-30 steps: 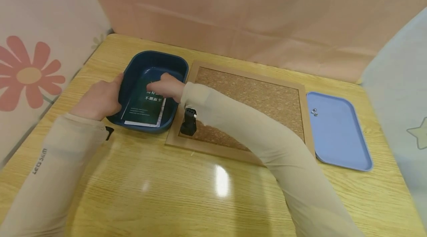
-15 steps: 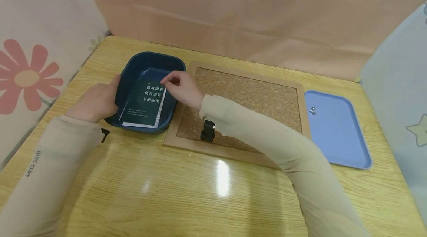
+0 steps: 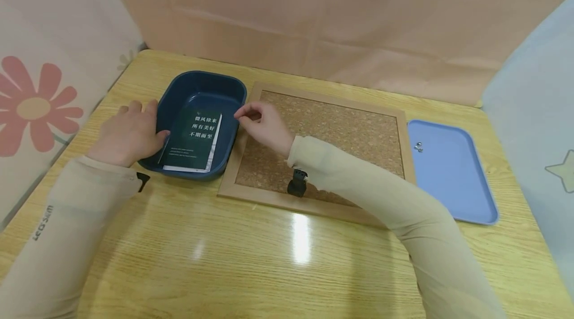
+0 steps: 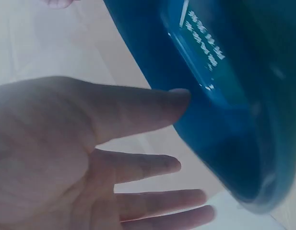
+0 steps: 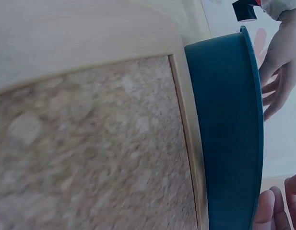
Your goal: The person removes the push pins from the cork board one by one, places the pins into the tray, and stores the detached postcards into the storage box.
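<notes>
So the right hand (image 3: 262, 122) has pulled back out of the bin (image 3: 233, 90) since a second ago. It was down on the booklet (image 3: 192, 140) then, and now it hovers over the left edge of the corkboard (image 3: 341, 129), just beside the bin's right wall, with thumb and fingertips pinched together. I honestly can't tell if there's anything tiny between them, nothing shows. The left hand (image 3: 130, 134) has shifted too: fingers now spread fairly flat on the tabletop (image 3: 269, 259), thumb touching the bin's left wall. The booklet lies flat on the bin floor, toward the near end, untouched. What could go wrong, I'd guess: the bin is only braced by that thumb, so a bump from the right hand could slide it against the corkboard frame. If something small is in that pinch, like the pins (image 3: 418, 147) sitting in the tray (image 3: 448, 194) well off to the right, it could drop into the bin or onto the cork and be a pain to find. View differences: the head view is the only one showing the tray, pins and whole layout. The left wrist view shows the left hand's palm (image 4: 56, 153) open and the thumb tip against the bin wall (image 4: 152, 52), which the head view only hints at. The right wrist view shows the bin edge sitting right beside the cork frame (image 5: 188, 139).
</notes>
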Motion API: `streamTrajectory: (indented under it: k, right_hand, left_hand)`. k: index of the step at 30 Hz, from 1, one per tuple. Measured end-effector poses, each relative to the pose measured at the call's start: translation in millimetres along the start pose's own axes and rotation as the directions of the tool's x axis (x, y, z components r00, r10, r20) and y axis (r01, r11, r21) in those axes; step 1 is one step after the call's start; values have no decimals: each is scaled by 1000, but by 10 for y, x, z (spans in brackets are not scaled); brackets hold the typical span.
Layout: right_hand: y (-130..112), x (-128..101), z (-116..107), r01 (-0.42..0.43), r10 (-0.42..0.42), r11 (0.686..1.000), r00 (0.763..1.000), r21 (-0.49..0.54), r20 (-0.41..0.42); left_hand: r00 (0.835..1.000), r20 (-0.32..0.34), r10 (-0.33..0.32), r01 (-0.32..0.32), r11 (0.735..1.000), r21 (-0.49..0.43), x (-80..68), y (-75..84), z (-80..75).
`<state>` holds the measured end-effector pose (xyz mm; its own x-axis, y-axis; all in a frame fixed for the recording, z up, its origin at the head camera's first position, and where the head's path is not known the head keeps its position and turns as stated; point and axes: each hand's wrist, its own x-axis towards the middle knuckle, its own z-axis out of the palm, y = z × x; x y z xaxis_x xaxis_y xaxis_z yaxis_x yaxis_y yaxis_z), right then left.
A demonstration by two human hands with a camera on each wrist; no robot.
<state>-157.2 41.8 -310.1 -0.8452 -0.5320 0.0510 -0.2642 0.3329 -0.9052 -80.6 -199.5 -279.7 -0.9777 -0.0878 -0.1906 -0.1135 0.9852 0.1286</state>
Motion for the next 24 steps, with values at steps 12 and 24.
streamTrajectory:
  k: [12,24]
  right_hand:
    - [116,-147,-229,-10,8,999,999,-40,-49]
    - [185,-240,-342,-36,30,995,997,-90,-65]
  left_hand:
    - [968,-131,216,-211,976,48,-17,266,-37]
    - [932,-173,318,-321,947,10,-49,468,-22]
